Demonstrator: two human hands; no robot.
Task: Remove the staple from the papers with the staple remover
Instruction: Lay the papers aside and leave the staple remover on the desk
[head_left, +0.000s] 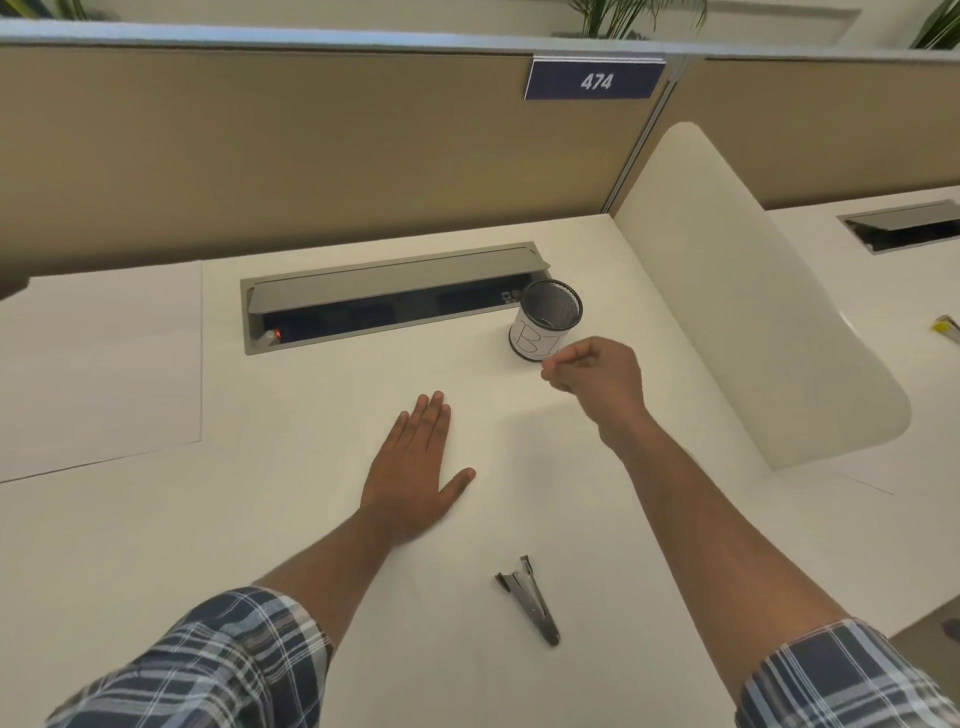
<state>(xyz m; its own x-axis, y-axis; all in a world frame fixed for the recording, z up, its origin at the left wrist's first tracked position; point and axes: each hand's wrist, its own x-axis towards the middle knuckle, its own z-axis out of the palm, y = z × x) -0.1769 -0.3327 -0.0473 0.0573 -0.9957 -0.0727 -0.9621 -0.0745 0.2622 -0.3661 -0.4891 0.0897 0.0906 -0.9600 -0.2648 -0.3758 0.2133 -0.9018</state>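
My left hand (415, 467) lies flat, palm down and fingers spread, on the white surface in the middle of the desk. The white papers under it are hard to tell from the desk top. My right hand (592, 379) hovers further back and to the right, with thumb and fingertips pinched together just in front of the mesh cup. Anything between the fingertips is too small to see. The metal staple remover (530, 597) lies by itself on the desk near me, between my forearms, with its jaws pointing away.
A black mesh cup (548, 317) with a white paper label stands behind my right hand, next to a recessed cable tray (395, 296). A white sheet (104, 364) lies at the left. Beige partitions close the back, and a white divider (753, 312) stands at the right.
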